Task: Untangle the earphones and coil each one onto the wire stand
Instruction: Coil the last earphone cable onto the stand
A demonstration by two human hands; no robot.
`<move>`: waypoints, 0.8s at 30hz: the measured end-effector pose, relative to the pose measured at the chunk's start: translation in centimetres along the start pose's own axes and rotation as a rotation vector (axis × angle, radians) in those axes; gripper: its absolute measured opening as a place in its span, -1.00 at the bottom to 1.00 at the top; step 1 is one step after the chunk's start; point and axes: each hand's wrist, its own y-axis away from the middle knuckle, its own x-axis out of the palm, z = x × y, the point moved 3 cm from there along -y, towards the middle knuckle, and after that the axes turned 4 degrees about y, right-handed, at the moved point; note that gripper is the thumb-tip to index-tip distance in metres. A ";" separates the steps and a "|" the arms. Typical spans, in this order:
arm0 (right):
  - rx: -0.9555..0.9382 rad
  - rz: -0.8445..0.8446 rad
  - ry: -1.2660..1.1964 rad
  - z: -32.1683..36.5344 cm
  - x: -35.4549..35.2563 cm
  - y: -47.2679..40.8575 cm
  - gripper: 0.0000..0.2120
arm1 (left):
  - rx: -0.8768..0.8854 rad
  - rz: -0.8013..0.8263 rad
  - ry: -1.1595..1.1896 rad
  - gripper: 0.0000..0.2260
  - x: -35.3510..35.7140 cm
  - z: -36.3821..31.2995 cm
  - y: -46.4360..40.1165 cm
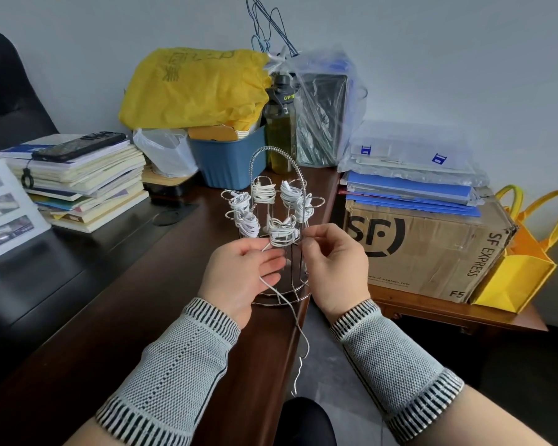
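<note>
1 head-worn view looks forward and down, close over both forearms, toward the surface's (142,317) right edge.
</note>
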 end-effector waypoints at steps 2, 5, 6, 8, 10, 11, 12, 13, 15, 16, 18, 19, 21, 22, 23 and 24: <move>-0.075 0.009 0.058 0.2 0.0 0.4 -0.84 | 0.018 0.006 0.010 -0.79 0.1 0.1 0.0; -0.051 0.032 0.081 0.3 0.1 0.4 -0.84 | 0.001 -0.015 0.028 -0.80 0.1 0.1 -0.1; -0.011 0.039 0.070 0.2 0.1 0.3 -0.77 | -0.009 -0.035 0.032 -0.83 0.0 0.0 -0.2; 0.091 0.071 0.007 0.3 0.5 -0.1 -0.53 | -0.032 -0.061 0.034 -0.87 -0.2 -0.2 -0.4; 0.199 0.115 -0.087 0.6 1.0 -0.4 -0.25 | -0.064 -0.064 0.021 -0.84 -0.4 -0.4 -0.4; 0.249 0.143 -0.130 0.8 1.2 -0.5 -0.14 | -0.074 -0.067 -0.001 -0.79 -0.5 -0.5 -0.4; 0.287 0.167 -0.165 1.0 1.4 -0.7 -0.08 | -0.076 -0.071 -0.029 -0.71 -0.5 -0.6 -0.4; 0.308 0.183 -0.184 1.2 1.6 -0.8 -0.11 | -0.073 -0.073 -0.053 -0.66 -0.6 -0.7 -0.4; 0.339 0.189 -0.201 1.8 1.6 -0.9 -0.29 | -0.070 -0.068 -0.064 -0.65 -0.5 -0.7 -0.3; 0.362 0.195 -0.219 1.8 1.4 -0.9 -0.34 | -0.074 -0.067 -0.057 -0.67 -0.4 -0.8 -0.3; 0.406 0.212 -0.270 1.5 1.3 -1.0 -0.40 | -0.077 -0.072 -0.039 -0.69 -0.4 -0.9 -0.4; 0.420 0.216 -0.296 1.4 1.2 -1.1 -0.44 | -0.077 -0.075 -0.032 -0.70 -0.4 -0.9 -0.4; 0.431 0.214 -0.336 1.5 1.2 -1.4 -0.52 | -0.068 -0.083 -0.017 -0.71 -0.4 -0.9 -0.4; 0.430 0.212 -0.352 1.6 1.2 -1.5 -0.56 | -0.061 -0.089 -0.009 -0.71 -0.4 -0.9 -0.4; 0.432 0.208 -0.367 1.6 1.1 -1.6 -0.60 | -0.053 -0.097 -0.002 -0.70 -0.4 -0.9 -0.5; 0.436 0.204 -0.379 1.6 1.2 -1.7 -0.61 | -0.046 -0.103 0.002 -0.69 -0.4 -0.9 -0.5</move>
